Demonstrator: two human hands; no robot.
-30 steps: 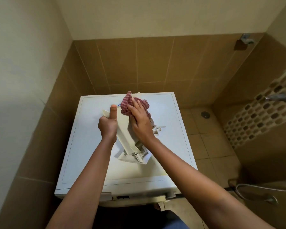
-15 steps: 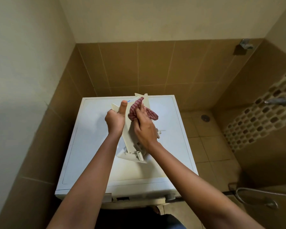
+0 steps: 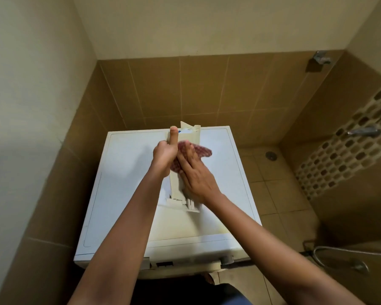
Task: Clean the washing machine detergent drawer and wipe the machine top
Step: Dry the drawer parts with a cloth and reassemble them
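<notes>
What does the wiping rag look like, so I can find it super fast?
Find the white washing machine in the brown-tiled corner. Over its top, the left hand grips a tall pale drawer, and the right hand presses the rag against that drawer. It is the only soft, red-checked thing among all the white plastic.

surface: white washing machine top point(image 3: 123, 172) | on it: detergent drawer point(image 3: 176, 186), stood on end
</notes>
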